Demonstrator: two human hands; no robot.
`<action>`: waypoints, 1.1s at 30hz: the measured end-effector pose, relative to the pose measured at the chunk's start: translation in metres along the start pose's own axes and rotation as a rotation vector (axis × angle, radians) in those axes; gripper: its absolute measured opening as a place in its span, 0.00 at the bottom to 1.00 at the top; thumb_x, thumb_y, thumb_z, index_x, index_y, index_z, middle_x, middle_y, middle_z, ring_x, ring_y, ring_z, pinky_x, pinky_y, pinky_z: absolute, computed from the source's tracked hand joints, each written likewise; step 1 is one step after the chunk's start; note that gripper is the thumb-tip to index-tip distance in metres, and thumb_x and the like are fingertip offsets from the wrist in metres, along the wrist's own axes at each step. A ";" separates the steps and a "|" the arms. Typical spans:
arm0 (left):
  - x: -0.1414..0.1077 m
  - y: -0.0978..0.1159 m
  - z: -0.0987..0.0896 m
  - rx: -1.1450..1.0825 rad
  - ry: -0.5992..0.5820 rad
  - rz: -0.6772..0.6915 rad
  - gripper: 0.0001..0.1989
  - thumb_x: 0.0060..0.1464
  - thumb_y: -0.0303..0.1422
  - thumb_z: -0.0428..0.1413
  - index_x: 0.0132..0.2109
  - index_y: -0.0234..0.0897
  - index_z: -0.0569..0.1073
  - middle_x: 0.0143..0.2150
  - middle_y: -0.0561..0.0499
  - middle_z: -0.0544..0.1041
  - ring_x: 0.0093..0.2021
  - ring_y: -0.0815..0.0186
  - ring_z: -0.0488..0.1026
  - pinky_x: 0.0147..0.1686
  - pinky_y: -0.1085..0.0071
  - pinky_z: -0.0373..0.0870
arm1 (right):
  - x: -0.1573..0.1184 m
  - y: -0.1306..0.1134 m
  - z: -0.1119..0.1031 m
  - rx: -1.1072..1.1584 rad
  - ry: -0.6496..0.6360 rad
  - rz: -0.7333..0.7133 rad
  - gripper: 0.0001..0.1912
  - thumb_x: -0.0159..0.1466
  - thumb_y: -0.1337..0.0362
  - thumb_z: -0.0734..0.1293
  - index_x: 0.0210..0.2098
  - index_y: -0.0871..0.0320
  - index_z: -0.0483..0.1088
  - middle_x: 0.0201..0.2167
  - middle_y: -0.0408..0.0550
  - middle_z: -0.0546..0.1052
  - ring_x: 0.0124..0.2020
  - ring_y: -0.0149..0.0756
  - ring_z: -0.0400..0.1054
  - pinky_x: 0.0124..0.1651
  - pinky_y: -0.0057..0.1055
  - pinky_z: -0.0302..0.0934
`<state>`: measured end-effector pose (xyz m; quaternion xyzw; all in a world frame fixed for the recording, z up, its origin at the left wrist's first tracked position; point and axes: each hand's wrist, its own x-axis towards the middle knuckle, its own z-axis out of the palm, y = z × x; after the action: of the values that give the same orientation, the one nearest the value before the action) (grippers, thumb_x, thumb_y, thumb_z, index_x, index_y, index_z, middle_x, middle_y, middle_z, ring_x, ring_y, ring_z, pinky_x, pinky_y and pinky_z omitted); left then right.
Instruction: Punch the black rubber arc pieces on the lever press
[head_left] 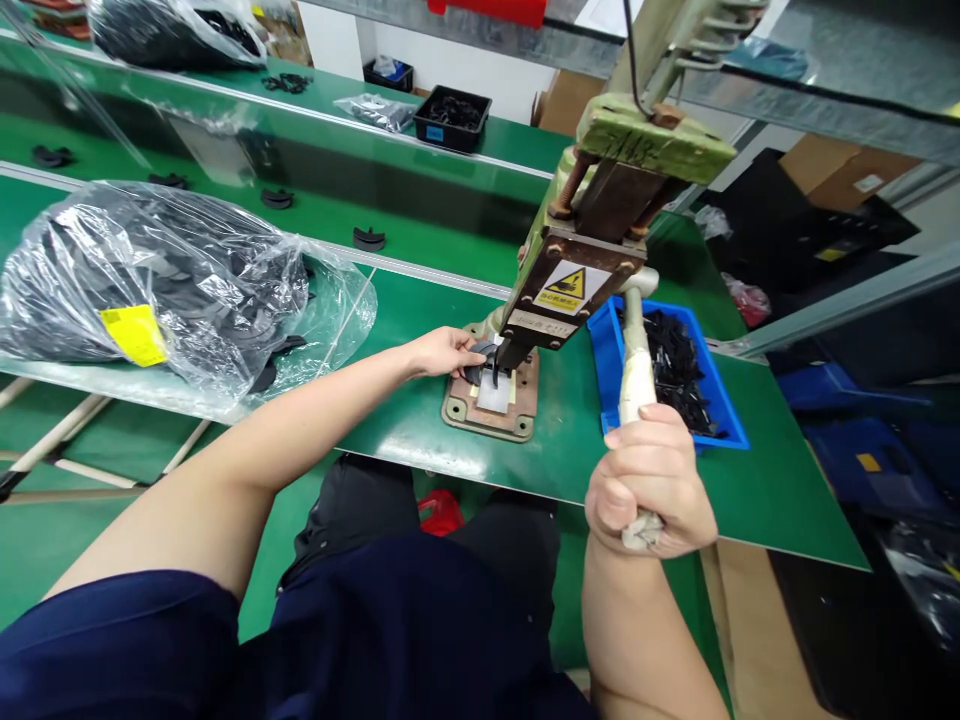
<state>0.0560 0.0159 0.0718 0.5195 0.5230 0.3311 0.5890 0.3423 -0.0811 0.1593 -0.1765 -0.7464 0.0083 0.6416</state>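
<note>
Beneath the head of a green press (559,290), my left hand (444,353) pinches a black curved part (474,374) at the left side of the press's metal plate (493,392). The press stands on a brown base (487,425) on the green table. My right hand (651,482) is wrapped round the pale, taped lever handle (635,385), which rises to the right side of the press. Part of the black piece is hidden by my left fingers.
A clear bag of dark parts (157,285) lies on the left. A blue bin of small black pieces (679,375) stands right of the press. Several curved black parts lie on the green belt (322,222) behind. A black bin (452,118) stands farther back.
</note>
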 end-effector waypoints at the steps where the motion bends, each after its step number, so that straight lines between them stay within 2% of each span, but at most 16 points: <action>1: 0.001 0.001 0.000 0.005 -0.001 -0.016 0.19 0.52 0.38 0.74 0.31 0.34 0.72 0.25 0.51 0.77 0.23 0.71 0.74 0.25 0.75 0.72 | 0.000 0.000 0.000 -0.001 -0.001 0.001 0.13 0.65 0.61 0.69 0.25 0.53 0.66 0.22 0.36 0.73 0.30 0.33 0.74 0.52 0.51 0.73; 7: 0.008 0.006 -0.004 0.021 -0.028 -0.119 0.19 0.49 0.37 0.75 0.29 0.35 0.73 0.23 0.52 0.76 0.22 0.70 0.75 0.24 0.75 0.74 | -0.001 -0.001 0.000 0.007 0.020 0.010 0.13 0.64 0.62 0.69 0.24 0.53 0.66 0.22 0.36 0.73 0.29 0.34 0.74 0.51 0.52 0.72; 14: 0.011 0.014 0.002 0.012 -0.068 -0.210 0.15 0.46 0.34 0.76 0.34 0.35 0.79 0.25 0.50 0.80 0.22 0.68 0.77 0.24 0.76 0.73 | 0.000 -0.001 0.000 0.013 0.016 0.010 0.14 0.64 0.62 0.70 0.24 0.54 0.65 0.22 0.36 0.74 0.30 0.35 0.75 0.51 0.53 0.72; 19: 0.009 0.016 0.002 0.017 -0.128 -0.139 0.14 0.48 0.35 0.75 0.33 0.34 0.79 0.24 0.51 0.78 0.21 0.70 0.75 0.22 0.76 0.72 | 0.000 0.001 -0.002 0.015 0.004 0.018 0.14 0.64 0.62 0.71 0.24 0.54 0.65 0.21 0.36 0.74 0.30 0.36 0.75 0.51 0.53 0.72; 24: 0.001 0.009 -0.005 -0.040 -0.115 -0.025 0.17 0.53 0.40 0.74 0.40 0.32 0.79 0.29 0.49 0.79 0.23 0.72 0.75 0.24 0.77 0.73 | 0.000 0.003 -0.003 0.026 -0.019 -0.025 0.15 0.63 0.64 0.71 0.23 0.54 0.65 0.21 0.37 0.74 0.30 0.36 0.75 0.51 0.53 0.72; 30: 0.002 0.005 -0.011 0.021 -0.143 0.040 0.19 0.54 0.43 0.72 0.42 0.32 0.80 0.35 0.48 0.80 0.31 0.68 0.79 0.25 0.77 0.76 | 0.000 0.001 -0.003 0.011 -0.011 0.004 0.15 0.64 0.62 0.71 0.24 0.54 0.65 0.22 0.36 0.74 0.30 0.36 0.75 0.51 0.53 0.72; 33: 0.005 0.004 -0.010 0.035 -0.132 0.045 0.18 0.56 0.42 0.71 0.42 0.32 0.78 0.34 0.48 0.80 0.31 0.68 0.79 0.24 0.77 0.76 | 0.000 0.000 -0.003 0.020 -0.017 0.011 0.15 0.64 0.63 0.71 0.24 0.55 0.65 0.22 0.37 0.74 0.30 0.36 0.75 0.52 0.54 0.72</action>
<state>0.0478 0.0239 0.0750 0.5621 0.4770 0.3000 0.6054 0.3448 -0.0817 0.1598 -0.1740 -0.7507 0.0208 0.6370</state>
